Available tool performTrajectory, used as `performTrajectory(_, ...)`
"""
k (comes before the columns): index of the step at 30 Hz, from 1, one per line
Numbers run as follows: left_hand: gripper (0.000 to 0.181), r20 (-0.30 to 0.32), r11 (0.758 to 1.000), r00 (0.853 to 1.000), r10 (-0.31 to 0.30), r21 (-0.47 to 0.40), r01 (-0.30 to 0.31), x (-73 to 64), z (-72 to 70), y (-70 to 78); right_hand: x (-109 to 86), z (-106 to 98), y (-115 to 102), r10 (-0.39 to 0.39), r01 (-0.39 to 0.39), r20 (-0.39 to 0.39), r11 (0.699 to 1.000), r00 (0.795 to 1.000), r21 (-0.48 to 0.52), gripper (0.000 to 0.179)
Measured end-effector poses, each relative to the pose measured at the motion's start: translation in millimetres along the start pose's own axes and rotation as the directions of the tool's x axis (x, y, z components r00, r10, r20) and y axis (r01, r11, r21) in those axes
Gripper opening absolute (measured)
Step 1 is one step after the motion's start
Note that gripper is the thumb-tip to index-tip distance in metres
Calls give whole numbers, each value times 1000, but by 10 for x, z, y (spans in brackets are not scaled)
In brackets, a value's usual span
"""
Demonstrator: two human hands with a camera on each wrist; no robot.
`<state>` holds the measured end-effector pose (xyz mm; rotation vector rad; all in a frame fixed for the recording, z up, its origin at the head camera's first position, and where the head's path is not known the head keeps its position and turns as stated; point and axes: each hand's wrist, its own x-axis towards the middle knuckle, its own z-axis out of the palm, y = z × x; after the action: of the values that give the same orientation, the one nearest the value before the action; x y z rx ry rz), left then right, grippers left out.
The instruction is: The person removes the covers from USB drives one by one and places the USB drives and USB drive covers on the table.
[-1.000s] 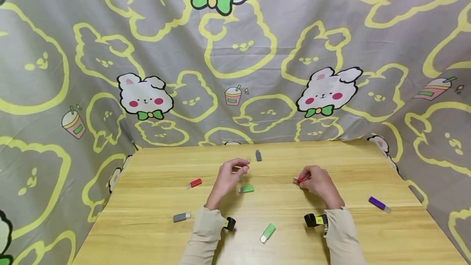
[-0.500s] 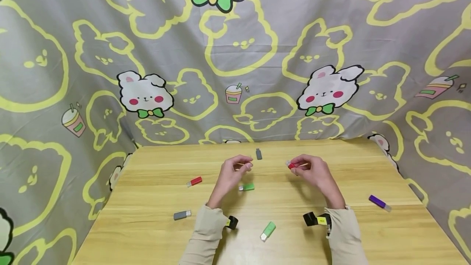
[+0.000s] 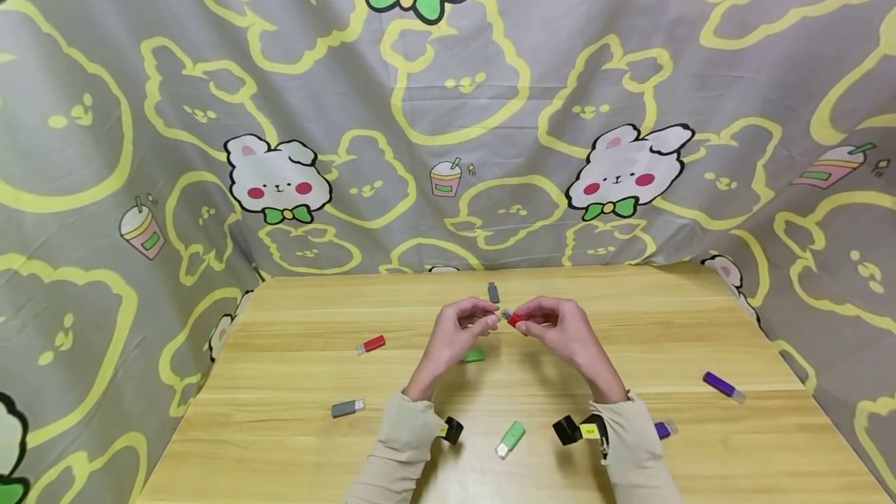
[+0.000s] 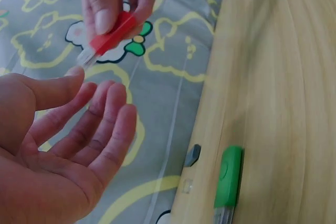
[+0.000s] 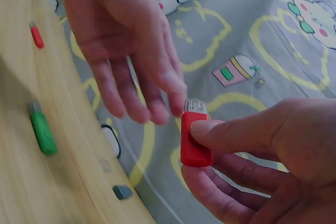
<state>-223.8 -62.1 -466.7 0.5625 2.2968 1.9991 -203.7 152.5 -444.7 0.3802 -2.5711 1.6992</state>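
Note:
My right hand [image 3: 565, 327] pinches a red USB stick [image 5: 195, 137] between thumb and fingers, held up above the table. A clear cap [image 5: 195, 105] covers its metal plug, which points toward my left hand. Facing it, my left hand [image 3: 458, 327] has loosely bent fingers with nothing between them. In the left wrist view, the left thumb tip is right at the end of the clear cap. A green USB stick [image 3: 474, 356] lies below the left hand, partly hidden by it in the head view.
On the wooden table [image 3: 294, 457] lie another red stick [image 3: 372, 344], a grey one [image 3: 348, 408], a dark grey one [image 3: 493, 292] at the back, a second green one [image 3: 511, 439] and two purple ones [image 3: 724, 386]. A small clear piece [image 5: 105, 166] lies near the back edge.
My right hand has lifted the red USB stick off the table and carried it left to my left hand. The left hand has shifted slightly right. A second purple stick shows beside the right sleeve.

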Motion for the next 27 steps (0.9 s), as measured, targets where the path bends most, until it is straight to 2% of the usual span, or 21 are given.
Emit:
performTrajectory(5, 17, -15, 998, 1000, 13, -65, -14, -6, 24, 2, -4, 69, -33, -13, 12, 26, 999, 1000, 31, 11)
performTrajectory(10, 15, -13, 995, 999, 35, -91, -36, -17, 21, 7, -4, 114, -45, -2, 2, 23, 1000, 1000, 21, 10)
performTrajectory(15, 16, -8, 994, 1000, 14, -112, -15, -17, 16, 22, 0, 150, -52, -8, 8, 12, 1000, 1000, 3, 9)
performTrajectory(27, 9, -52, 996, 999, -5, -84, 0, -11, 21, 27, 6, 175, -70, 5, -4, 18, 1000, 1000, -25, 9)
